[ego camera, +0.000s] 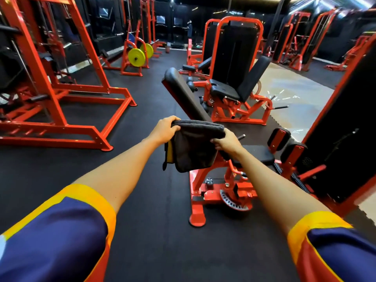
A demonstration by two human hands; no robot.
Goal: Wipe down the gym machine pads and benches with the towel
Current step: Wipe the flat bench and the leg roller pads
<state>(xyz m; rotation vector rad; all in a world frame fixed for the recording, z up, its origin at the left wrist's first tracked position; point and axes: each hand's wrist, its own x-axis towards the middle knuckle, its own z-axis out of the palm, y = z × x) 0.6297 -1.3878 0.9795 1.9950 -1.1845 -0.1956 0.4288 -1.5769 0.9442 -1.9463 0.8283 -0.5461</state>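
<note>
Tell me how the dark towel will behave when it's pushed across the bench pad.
Probably floppy: the towel sags below where the left hand and right hand grip its top edge. Likely light, held out at arm's length. Its folded layers may bunch when pushed.

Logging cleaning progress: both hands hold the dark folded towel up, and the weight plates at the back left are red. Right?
Not quite. In the head view the weight plates at the back left are yellow, not red. The rest holds: the left hand and right hand both grip the dark folded towel, held up.
</note>
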